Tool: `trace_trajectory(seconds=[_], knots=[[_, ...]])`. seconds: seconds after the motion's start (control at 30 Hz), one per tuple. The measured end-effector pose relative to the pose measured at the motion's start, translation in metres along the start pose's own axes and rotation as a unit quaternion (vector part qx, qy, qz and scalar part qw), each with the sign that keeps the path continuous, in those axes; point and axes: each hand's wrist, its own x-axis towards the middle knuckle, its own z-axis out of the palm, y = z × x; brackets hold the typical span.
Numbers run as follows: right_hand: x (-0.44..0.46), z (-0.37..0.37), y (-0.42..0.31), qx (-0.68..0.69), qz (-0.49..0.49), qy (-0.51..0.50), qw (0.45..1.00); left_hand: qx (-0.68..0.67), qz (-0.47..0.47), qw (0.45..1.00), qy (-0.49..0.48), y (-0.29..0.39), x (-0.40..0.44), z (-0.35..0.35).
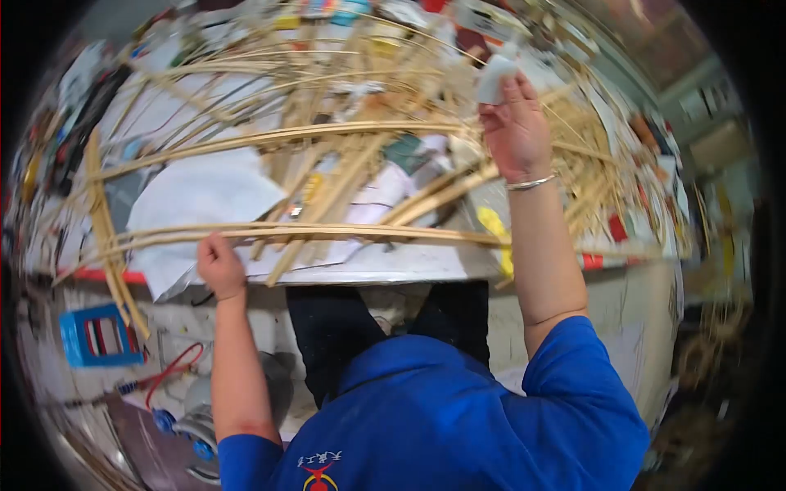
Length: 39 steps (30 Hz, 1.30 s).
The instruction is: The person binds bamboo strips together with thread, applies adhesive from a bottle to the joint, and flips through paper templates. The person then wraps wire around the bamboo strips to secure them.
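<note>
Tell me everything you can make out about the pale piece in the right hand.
The pale piece is whitish with a faint blue-green tint, looks flat, and has a rounded outline. The right hand grips its right side, fingers over its surface, beyond the wristband. It could be paper, cloth or foam; blur hides its texture.

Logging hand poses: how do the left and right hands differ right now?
Left hand closes on long wooden strips near the table edge; right hand holds a whitish sheet farther out. Left wrist looks bare; right wrist wears a silvery bangle. Both hands are ungloved.
</note>
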Motion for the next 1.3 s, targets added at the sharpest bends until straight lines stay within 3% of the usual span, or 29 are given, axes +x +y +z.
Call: trace_trajectory(seconds=[0.07,0.13,0.2,0.3,0.43,0.57,0.67,0.77,0.87,1.0,1.3], knots=[[-0.025,-0.055,-0.036,-0.068,-0.048,0.081,0.993,-0.06,0.005,0.998,0.006,0.008,0.003,0.001],[-0.056,-0.092,-0.059,-0.204,-0.086,0.199,0.955,-0.106,-0.049,0.993,-0.003,0.011,0.001,0.001],[-0.088,-0.13,-0.065,-0.239,-0.106,0.273,0.926,-0.099,-0.015,0.995,0.005,0.001,0.002,0.001],[-0.13,-0.174,-0.058,-0.271,-0.077,0.351,0.893,-0.115,-0.03,0.993,0.002,-0.014,0.006,0.0],[-0.149,-0.191,-0.048,-0.26,-0.049,0.377,0.888,-0.119,-0.024,0.992,0.014,-0.001,0.005,0.004],[-0.137,-0.191,-0.045,-0.306,-0.042,0.342,0.887,-0.143,-0.024,0.989,0.02,0.012,0.003,0.008],[-0.108,-0.203,-0.037,-0.407,-0.062,0.214,0.886,-0.116,-0.011,0.993,0.021,0.001,0.005,0.004],[-0.069,-0.193,-0.037,-0.571,-0.034,0.097,0.814,-0.119,-0.028,0.992,0.013,-0.004,0.008,0.0],[-0.033,-0.182,-0.028,-0.674,0.006,0.072,0.735,-0.109,-0.022,0.994,0.021,0.001,0.007,0.003],[-0.006,-0.186,-0.013,-0.741,-0.034,0.006,0.671,-0.155,-0.033,0.987,0.009,-0.004,0.007,0.001],[-0.001,-0.186,-0.016,-0.783,-0.078,-0.053,0.615,-0.151,-0.047,0.987,0.007,-0.002,0.006,0.001]])
